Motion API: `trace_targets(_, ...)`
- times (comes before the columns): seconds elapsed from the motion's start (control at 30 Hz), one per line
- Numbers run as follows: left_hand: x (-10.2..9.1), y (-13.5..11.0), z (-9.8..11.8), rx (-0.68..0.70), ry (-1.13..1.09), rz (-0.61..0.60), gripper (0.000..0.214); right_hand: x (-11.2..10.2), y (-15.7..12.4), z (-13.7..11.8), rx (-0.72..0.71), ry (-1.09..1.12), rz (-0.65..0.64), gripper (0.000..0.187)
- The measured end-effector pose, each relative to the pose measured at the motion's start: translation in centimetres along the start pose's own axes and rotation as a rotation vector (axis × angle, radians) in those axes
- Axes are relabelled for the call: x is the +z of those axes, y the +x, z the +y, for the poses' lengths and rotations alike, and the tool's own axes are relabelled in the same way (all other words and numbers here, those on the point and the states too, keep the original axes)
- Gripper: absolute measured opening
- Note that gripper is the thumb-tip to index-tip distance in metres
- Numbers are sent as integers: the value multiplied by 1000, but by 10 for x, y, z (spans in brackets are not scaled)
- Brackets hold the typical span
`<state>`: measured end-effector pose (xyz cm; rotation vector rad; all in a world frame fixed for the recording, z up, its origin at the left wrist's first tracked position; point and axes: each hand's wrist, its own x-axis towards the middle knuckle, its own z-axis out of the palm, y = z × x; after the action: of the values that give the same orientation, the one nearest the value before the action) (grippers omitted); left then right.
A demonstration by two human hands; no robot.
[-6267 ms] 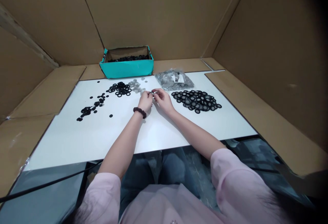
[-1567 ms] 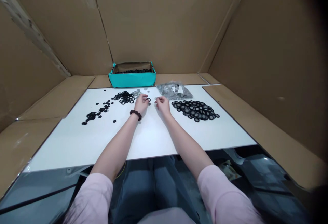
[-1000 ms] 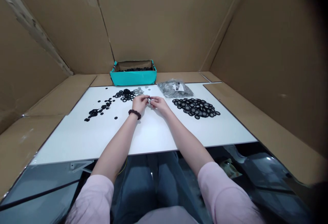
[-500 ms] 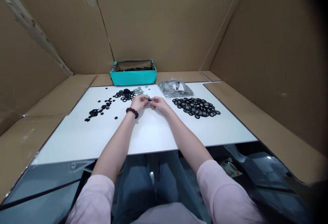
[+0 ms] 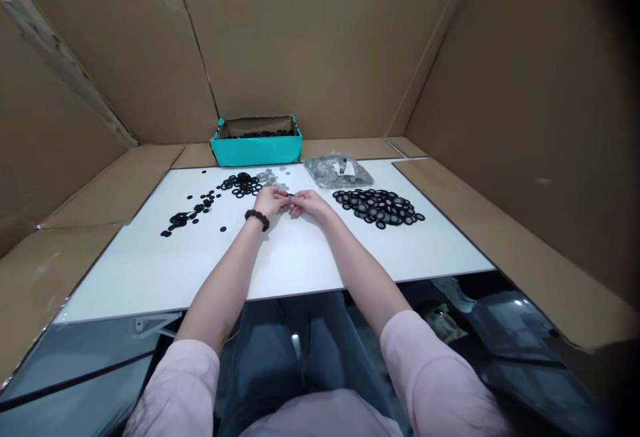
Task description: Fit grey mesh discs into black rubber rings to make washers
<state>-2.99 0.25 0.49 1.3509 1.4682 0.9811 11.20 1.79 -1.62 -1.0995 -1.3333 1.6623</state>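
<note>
My left hand [image 5: 271, 202] and my right hand [image 5: 307, 204] meet over the middle of the white table, fingers closed in a pinch. Between their fingertips is a small dark and grey round piece [image 5: 291, 198], mostly covered by the fingers. A pile of black rings [image 5: 243, 184] lies just beyond my left hand, with translucent grey discs [image 5: 268, 177] beside it. Small black discs [image 5: 186, 217] are scattered to the left. Right of my right hand spreads a heap of black rings with grey centres [image 5: 381, 208].
A turquoise box [image 5: 257, 152] holding black pieces stands at the back. Beside it lies a clear plastic bag [image 5: 338, 170] of grey discs. Cardboard walls [image 5: 320, 50] enclose the white table [image 5: 150, 277] at the back and sides.
The dark part showing between my fingertips has tilted flatter and less of it shows. Both hands stay together in nearly the same place; the whole view has shifted slightly.
</note>
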Motion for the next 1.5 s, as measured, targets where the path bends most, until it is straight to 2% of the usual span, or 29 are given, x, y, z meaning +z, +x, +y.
trace_targets(0.1, 1, 0, -1, 15, 64, 53, 10, 1, -1, -1, 13, 26, -12, 30)
trace_targets(0.23, 1, -1, 0, 64, 112, 92, 21, 2, -2, -2, 38, 77, -12, 29)
trace_targets(0.5, 1, -3, 1, 11, 83, 30, 5, 2, -2, -1, 59, -1, -10, 28)
trace_targets(0.7, -4, 3, -3, 18, 158, 19, 11, 6, -1, 0, 22, -106, -7, 31)
trace_targets(0.83, -4, 3, -4, -2, 133, 40, 5, 7, -3, 0, -3, -42, -16, 28)
trace_targets(1.03, -3, -2, 2, 46, 348, 33, 14, 9, -2, 0, 19, -83, 29, 30)
trace_targets(1.27, -2, -4, 4, 112, 464, 53, 15, 12, -1, 1, 3, -214, 42, 32)
trace_targets(1.37, -2, -1, 2, 125, 472, 82, 19, 12, -4, -3, 16, -200, 58, 32)
trace_targets(1.5, -3, 2, 0, 82, 383, 43, 21, 10, -7, -8, 39, -130, 116, 32)
